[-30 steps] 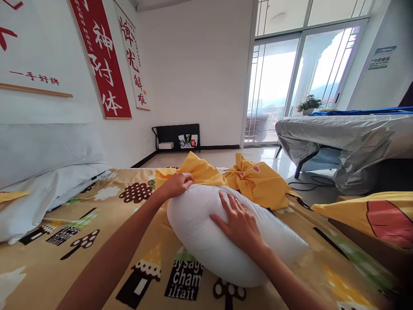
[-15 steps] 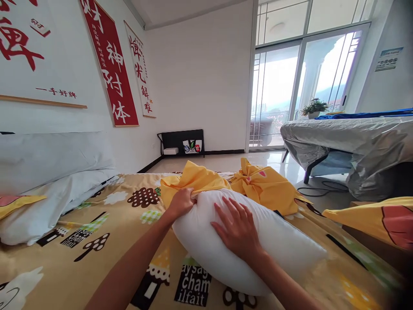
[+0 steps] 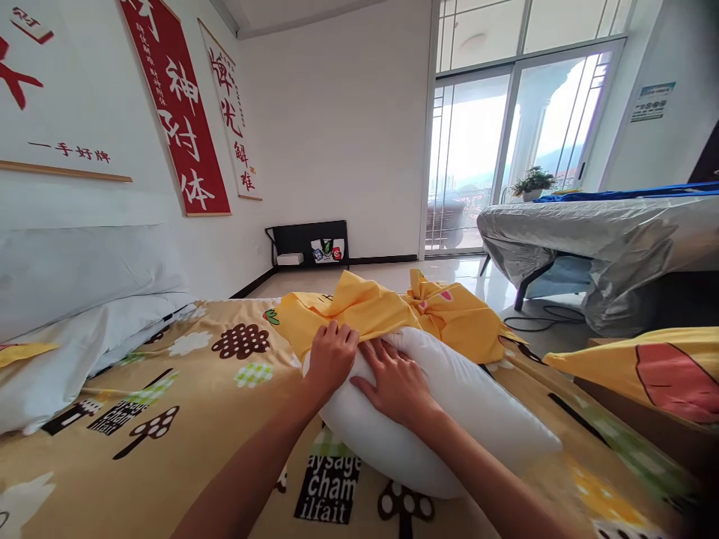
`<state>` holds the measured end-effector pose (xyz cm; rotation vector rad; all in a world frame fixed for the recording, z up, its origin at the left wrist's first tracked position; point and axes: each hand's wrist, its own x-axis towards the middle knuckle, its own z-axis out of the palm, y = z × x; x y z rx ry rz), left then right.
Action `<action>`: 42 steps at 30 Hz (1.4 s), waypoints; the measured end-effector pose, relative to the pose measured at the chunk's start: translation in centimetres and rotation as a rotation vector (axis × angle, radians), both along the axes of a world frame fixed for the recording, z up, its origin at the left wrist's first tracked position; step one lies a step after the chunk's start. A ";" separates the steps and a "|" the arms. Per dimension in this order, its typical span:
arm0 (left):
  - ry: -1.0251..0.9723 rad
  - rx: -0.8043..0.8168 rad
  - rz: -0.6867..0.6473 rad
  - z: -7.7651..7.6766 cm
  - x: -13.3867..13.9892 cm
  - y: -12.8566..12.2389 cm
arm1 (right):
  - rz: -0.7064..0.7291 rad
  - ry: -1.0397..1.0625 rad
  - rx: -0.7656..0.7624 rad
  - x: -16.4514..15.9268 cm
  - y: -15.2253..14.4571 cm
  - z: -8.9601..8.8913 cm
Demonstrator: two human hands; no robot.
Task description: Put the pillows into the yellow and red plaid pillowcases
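Observation:
A plump white pillow (image 3: 466,397) lies on the patterned tan bedsheet (image 3: 185,471) in front of me. Its far end is tucked under the edge of a yellow pillowcase (image 3: 359,303). My left hand (image 3: 332,358) is closed on the pillowcase's near edge, at the pillow's far left corner. Flat on the pillow's top rests my right hand (image 3: 396,382), fingers stretched forward, their tips at or just under the yellow cloth. How far the pillow reaches inside the case is hidden.
Behind the pillow's right side sits a bunched yellow cloth bundle (image 3: 457,314). White pillows (image 3: 84,277) lean at the left wall. More yellow cloth (image 3: 634,367) with a pink patch lies at right, over a brown box. Beyond stands a plastic-covered table (image 3: 589,224).
The yellow pillowcase edge has come over more of the pillow's far end. My left hand has shifted toward the right, and my right hand has slid forward to the cloth. The view turned slightly right.

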<state>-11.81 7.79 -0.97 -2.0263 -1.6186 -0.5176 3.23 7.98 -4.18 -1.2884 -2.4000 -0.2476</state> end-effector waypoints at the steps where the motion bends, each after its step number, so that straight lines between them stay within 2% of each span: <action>1: 0.018 0.023 0.013 0.1 -0.1 0.1 | -0.011 0.001 -0.006 0.2 0.0 0.0; 6: 0.040 0.183 0.223 0.9 -1.3 0.8 | -0.042 -0.014 0.018 0.4 -0.1 -0.1; 10: -0.053 0.180 0.258 0.4 -2.2 1.4 | -0.046 -0.022 0.089 0.0 0.1 -0.5; 12: -0.110 0.191 0.228 -0.3 -2.3 1.7 | -0.016 0.014 0.211 0.0 0.2 -1.2; 16: -0.164 0.205 0.185 -1.0 -1.8 2.0 | 0.131 0.206 0.635 0.2 -0.8 -3.4; 18: -0.189 0.212 0.163 -0.9 -1.2 2.2 | 0.218 0.234 0.740 0.0 -1.7 -4.1; 20: -0.215 0.224 0.140 -0.6 -0.5 2.4 | 0.248 0.193 0.707 -0.5 -2.5 -4.5; 25: -0.210 0.275 0.071 -0.6 0.6 2.2 | 0.165 0.114 0.554 -1.4 -2.3 -4.3; 31: 0.067 0.419 -0.051 -2.0 1.8 1.3 | 0.085 0.139 0.496 -1.3 -0.3 -4.4; 36: 0.230 0.410 -0.124 -2.5 2.4 0.9 | 0.075 0.154 0.450 -0.9 0.8 -4.5; 39: 0.262 0.420 -0.111 -2.4 1.6 0.6 | 0.092 0.191 0.473 -0.4 0.7 -4.3; 42: 0.216 0.454 -0.004 -2.2 0.3 0.4 | 0.113 0.197 0.505 0.3 0.1 -4.0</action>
